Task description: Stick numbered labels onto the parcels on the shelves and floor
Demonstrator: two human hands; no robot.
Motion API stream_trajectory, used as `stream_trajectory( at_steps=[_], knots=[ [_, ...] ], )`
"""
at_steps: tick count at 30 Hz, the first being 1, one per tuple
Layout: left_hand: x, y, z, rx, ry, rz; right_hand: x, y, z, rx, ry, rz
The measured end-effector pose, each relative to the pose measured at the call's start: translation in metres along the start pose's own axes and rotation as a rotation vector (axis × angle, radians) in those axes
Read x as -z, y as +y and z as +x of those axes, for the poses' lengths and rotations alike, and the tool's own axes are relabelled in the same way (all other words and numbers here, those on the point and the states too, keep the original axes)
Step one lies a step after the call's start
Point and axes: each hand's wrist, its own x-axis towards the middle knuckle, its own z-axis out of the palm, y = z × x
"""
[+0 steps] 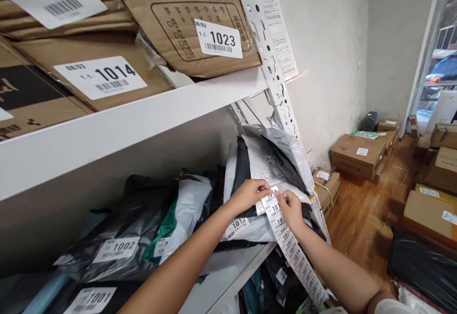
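Note:
A long strip of numbered barcode labels hangs down from between my two hands. My left hand pinches the strip's upper left edge, by the top label. At the top right edge, my right hand closes its thumb and fingers on the same strip. Just behind the hands, a white plastic mailer bag leans among other bags on the lower shelf. Left of the strip, a label reading 1012 sticks on a bag, partly covered by my left forearm.
Cartons labelled 1014 and 1023 sit on the upper white shelf. A perforated metal post stands at the shelf's right end. Black bags lie lower left. Cardboard boxes line the wooden floor at right.

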Motion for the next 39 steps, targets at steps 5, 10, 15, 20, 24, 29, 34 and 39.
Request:
stream_trajectory(
  at_steps=[5, 10, 15, 20, 24, 29, 34, 39],
  knots=[
    [-0.013, 0.015, -0.008, -0.103, 0.116, 0.603, 0.004, -0.008, -0.009, -0.088, -0.057, 0.074],
    [-0.024, 0.016, -0.011, -0.177, 0.089, 0.872, 0.009, -0.009, -0.019, -0.14, -0.037, 0.117],
    [-0.034, 0.005, -0.015, -0.262, 0.159, 0.921, 0.019, -0.001, -0.031, -0.251, -0.075, 0.147],
    [-0.021, 0.018, -0.006, -0.139, 0.281, 0.864, 0.044, 0.003, -0.048, -0.223, -0.112, 0.147],
    [0.016, 0.043, 0.033, -0.338, 0.239, 0.915, 0.069, -0.012, -0.041, -0.203, -0.262, 0.166],
    [0.038, 0.032, 0.05, -0.609, -0.157, 0.856, 0.093, -0.03, -0.017, 0.054, -0.22, 0.105],
    [0.03, 0.013, 0.018, -0.488, -0.262, 0.563, 0.072, -0.034, 0.003, 0.023, -0.175, 0.129],
    [0.036, 0.012, 0.011, -0.321, -0.319, 0.195, 0.025, -0.023, 0.013, -0.115, -0.127, 0.204]
  ],
)
